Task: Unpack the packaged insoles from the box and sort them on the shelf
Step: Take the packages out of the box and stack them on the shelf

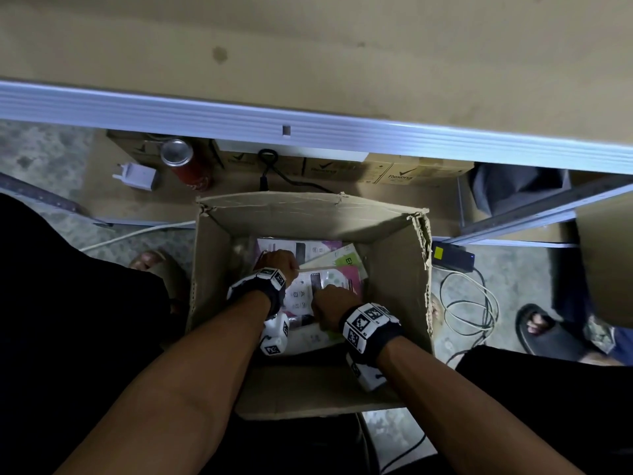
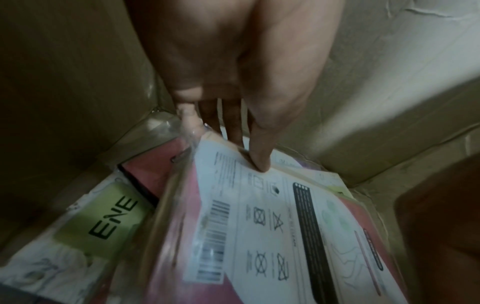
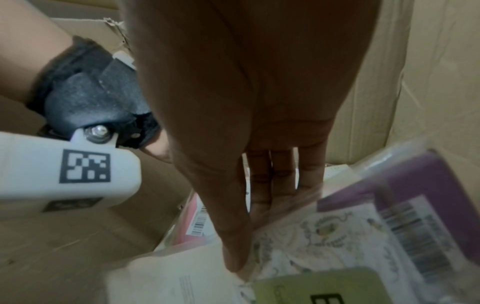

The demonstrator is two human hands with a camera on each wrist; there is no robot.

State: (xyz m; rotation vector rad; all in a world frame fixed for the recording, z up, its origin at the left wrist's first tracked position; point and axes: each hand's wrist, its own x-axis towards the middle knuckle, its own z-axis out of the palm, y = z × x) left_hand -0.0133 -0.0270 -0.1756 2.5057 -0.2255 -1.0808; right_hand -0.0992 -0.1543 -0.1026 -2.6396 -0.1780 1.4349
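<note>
Head view first: both hands are down inside the open cardboard box (image 1: pixel 310 214), which sits on the floor in front of the shelf (image 1: pixel 308 132). The box holds a loose pile of packaged insoles (image 1: pixel 337 265), flat plastic packs with pink, green and white cards. The left hand (image 1: pixel 277 260) is at the far-left side of the pile, the right hand (image 1: pixel 330 301) just beside it, nearer the body. The wrist rigs cover a good bit of the pile, so no idea how many packs are in there. Past the box, beyond both hands, there's a red can (image 1: pixel 186 166) and a white charger (image 1: pixel 137 174).

Left wrist view: the left hand's fingers (image 2: pixel 233 123) go behind the top edge of a pink-and-white pack (image 2: pixel 272 226) and the thumb (image 2: pixel 259 148) presses its printed face, so it's pinching that pack. The pack runs from the fingertips back toward the wrist. A green pack reading "ENE" (image 2: pixel 111 222) lies under it, off to the side. Pretty blurry though.

Right wrist view: the right hand's fingers (image 3: pixel 272 181) are straight and slid behind the clear wrap of a white pack with line drawings (image 3: pixel 324 236), thumb (image 3: pixel 233 246) on its front. Looks like a pinch, but the blur makes it hard to be sure. A purple pack (image 3: pixel 428 185) sits just beyond the fingers.
</note>
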